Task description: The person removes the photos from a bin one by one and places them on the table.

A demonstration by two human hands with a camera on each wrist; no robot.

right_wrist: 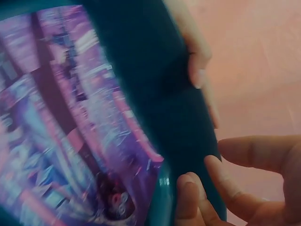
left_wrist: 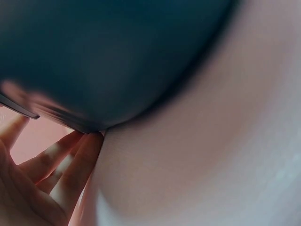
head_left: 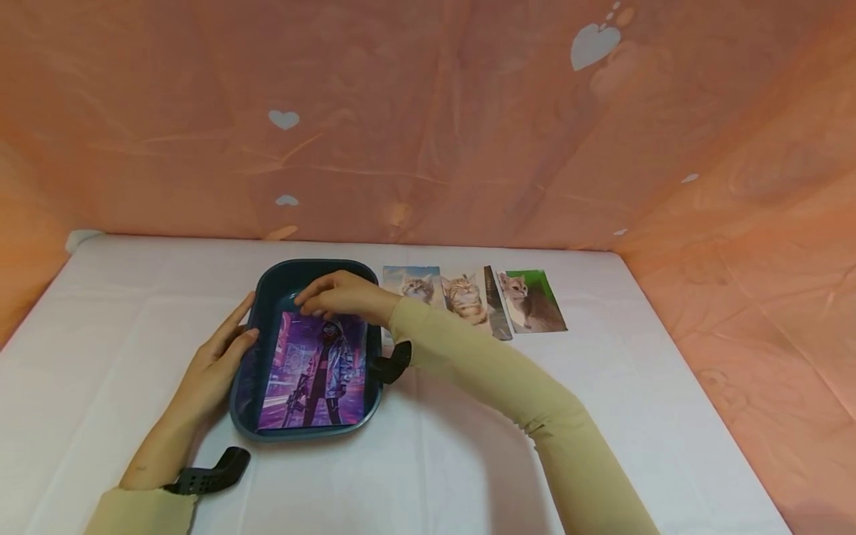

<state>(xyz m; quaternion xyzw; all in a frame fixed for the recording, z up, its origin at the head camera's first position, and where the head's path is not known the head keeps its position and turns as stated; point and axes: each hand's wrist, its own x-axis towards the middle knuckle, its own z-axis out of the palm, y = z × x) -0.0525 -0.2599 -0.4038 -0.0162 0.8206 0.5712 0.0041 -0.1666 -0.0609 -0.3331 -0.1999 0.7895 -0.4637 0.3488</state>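
A dark teal tray (head_left: 314,436) stands on the white-covered table. In it lies a purple picture card (head_left: 294,371) showing a standing figure with a gun. My left hand (head_left: 212,364) rests against the tray's left side, its thumb at the rim; in the left wrist view its fingers (left_wrist: 77,176) run fairly straight along the outer wall. Over the far part of the tray is my right hand (head_left: 348,293), close to the card's top edge. Its fingers (right_wrist: 258,150) bend loosely, with thumb and fingers apart and nothing visible between them.
Right of the tray lie a kitten card (head_left: 417,284), an orange cat card (head_left: 463,297) and a third cat card (head_left: 531,303) with green behind the animal; my right forearm partly covers them. An orange sheet with hearts (head_left: 428,134) hangs behind the table.
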